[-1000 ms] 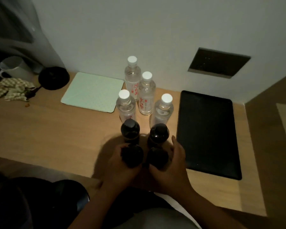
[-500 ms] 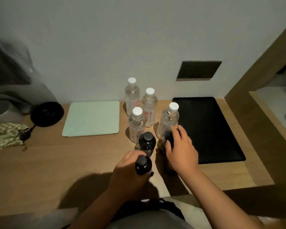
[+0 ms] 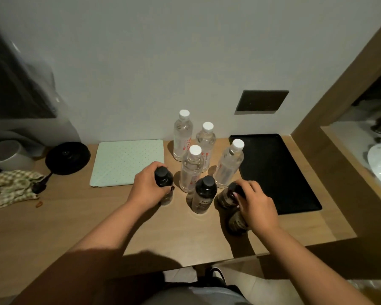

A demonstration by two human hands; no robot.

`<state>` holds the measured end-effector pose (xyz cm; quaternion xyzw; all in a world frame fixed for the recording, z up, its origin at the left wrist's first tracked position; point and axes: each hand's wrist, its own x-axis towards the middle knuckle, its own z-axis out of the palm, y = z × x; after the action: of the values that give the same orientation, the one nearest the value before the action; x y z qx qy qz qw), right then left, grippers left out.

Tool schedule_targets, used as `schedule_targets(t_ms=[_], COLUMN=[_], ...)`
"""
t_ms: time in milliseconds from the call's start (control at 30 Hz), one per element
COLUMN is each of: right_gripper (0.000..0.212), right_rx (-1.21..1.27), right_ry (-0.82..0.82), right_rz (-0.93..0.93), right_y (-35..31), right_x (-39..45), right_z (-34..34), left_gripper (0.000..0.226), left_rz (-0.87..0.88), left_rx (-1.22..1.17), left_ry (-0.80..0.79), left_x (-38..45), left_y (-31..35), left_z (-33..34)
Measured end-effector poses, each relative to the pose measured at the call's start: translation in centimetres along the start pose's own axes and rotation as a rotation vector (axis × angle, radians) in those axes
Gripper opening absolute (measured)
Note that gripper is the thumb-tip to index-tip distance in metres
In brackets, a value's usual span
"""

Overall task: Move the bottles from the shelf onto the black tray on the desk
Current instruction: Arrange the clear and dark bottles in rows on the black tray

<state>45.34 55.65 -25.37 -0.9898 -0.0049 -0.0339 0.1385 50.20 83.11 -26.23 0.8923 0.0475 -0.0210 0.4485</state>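
Right hand: the right hand (image 3: 254,205) has its fingers curled over the cap and shoulder of a dark bottle (image 3: 228,195), which leans with its top towards the left; a second dark bottle (image 3: 237,223) stands partly hidden beneath the palm, and whether the hand touches it I cannot tell.
Left hand: the left hand (image 3: 149,188) wraps round the neck of another dark bottle (image 3: 163,179), upright on the worktop (image 3: 75,216).
Key relation: the black tray (image 3: 277,172) lies just to the right of the right hand and slightly beyond it, its long axis running away from the person towards the wall; the right hand is plainly the nearer one, the left well apart from the tray with bottles between.
Between the hands: a fourth dark bottle (image 3: 204,194) stands free, untouched.
Beyond: four clear bottles with white caps (image 3: 189,170) stand in a cluster near the wall; the rightmost clear bottle (image 3: 229,164) stands just beside the tray's left edge.
Tray state: nothing rests on it.
Judgement: the right hand's bottle looks set to go first, a short carry rightward, set upright.
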Motion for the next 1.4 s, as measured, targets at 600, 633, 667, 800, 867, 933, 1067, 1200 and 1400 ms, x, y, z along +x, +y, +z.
schedule_targets(t_ms=[600, 633, 667, 800, 867, 933, 1067, 1200, 1400], right_gripper=[0.081, 0.081, 0.08, 0.073, 0.065, 0.061, 0.056, 0.04, 0.054], right_rx=[-0.045, -0.058, -0.064, -0.016, 0.017, 0.037, 0.059, 0.102, 0.12], right_ry=[-0.214, -0.214, -0.206, -0.197, -0.202, -0.188, -0.154, -0.142, -0.074], right_rz=[-0.675, -0.704, -0.73, -0.813, -0.858, -0.891, -0.944, -0.918, -0.896], right_y=[-3.7, -4.4, -5.2, -8.0, -9.3, -10.4, -11.8, -12.0, -10.2], right_x=[-4.2, -4.0, -3.7, -2.0, -1.1, -0.1, 1.7, 2.7, 2.5], right_z=[-0.1, 0.1, 0.3, 1.6, 2.5, 3.4, 4.4, 4.1, 3.8], left_gripper=[0.084, 0.08, 0.077, 0.078, 0.081, 0.082, 0.074, 0.065, 0.069], left_rz=[-0.148, -0.181, -0.207, -0.135, -0.127, -0.116, -0.123, -0.163, -0.193], left_rx=[-0.215, -0.282, -0.332, -0.373, -0.343, -0.327, -0.287, -0.264, -0.285], left_ry=[0.423, 0.469, 0.449, 0.014, -0.104, -0.123, -0.067, -0.022, 0.01], left_x=[-4.5, -5.8, -6.8, -9.2, -9.4, -9.2, -8.1, -7.4, -6.7], left_y=[-2.3, -2.6, -3.0, -4.0, -4.1, -4.6, -5.2, -5.0, -5.0], left_z=[1.1, 1.2, 1.4, 2.6, 2.7, 2.7, 2.1, 1.6, 1.8])
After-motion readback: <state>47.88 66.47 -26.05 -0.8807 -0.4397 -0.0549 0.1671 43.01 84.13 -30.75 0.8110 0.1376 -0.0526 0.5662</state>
